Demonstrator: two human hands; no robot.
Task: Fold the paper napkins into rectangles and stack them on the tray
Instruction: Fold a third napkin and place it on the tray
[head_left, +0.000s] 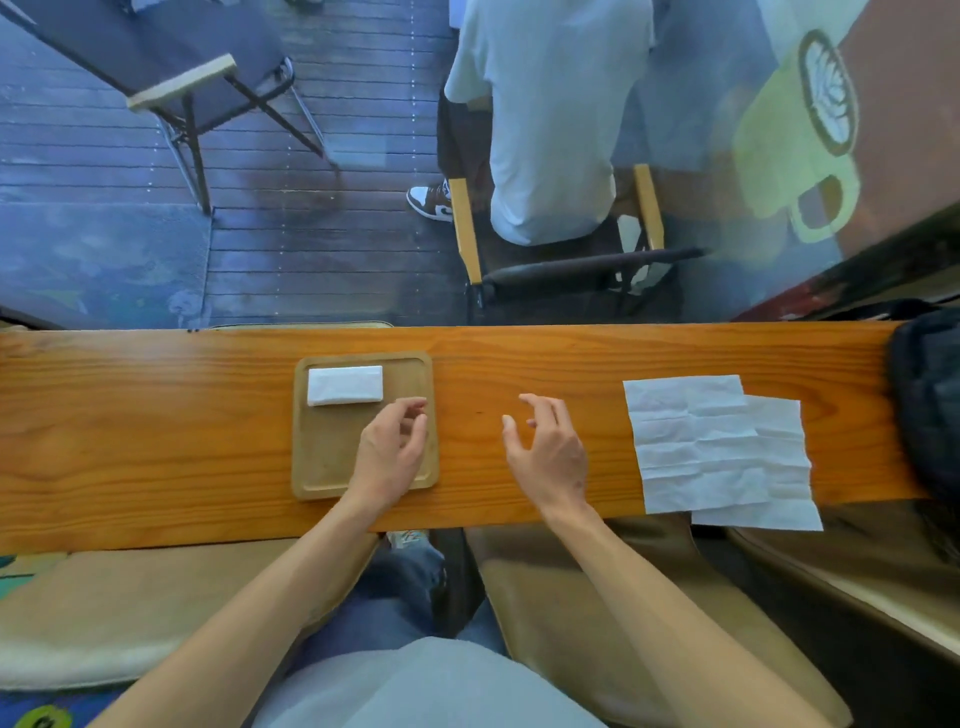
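Observation:
A square wooden tray (317, 467) lies on the narrow wooden counter (156, 431). In its far left corner rests a white napkin folded into a rectangle (345, 385). My left hand (395, 447) hovers over the tray's right side, fingers loosely curled and holding nothing. My right hand (550, 452) hangs above the bare counter just right of the tray, fingers spread and empty. Further right, two unfolded white napkins (711, 447) lie flat and overlapping, the lower one sticking out past the counter's near edge.
A dark bag (930, 400) sits at the counter's right end, beside the napkins. Beyond the counter's far edge a person in a white shirt (550, 119) sits on a chair with their back to me. Cushioned seats lie below the near edge.

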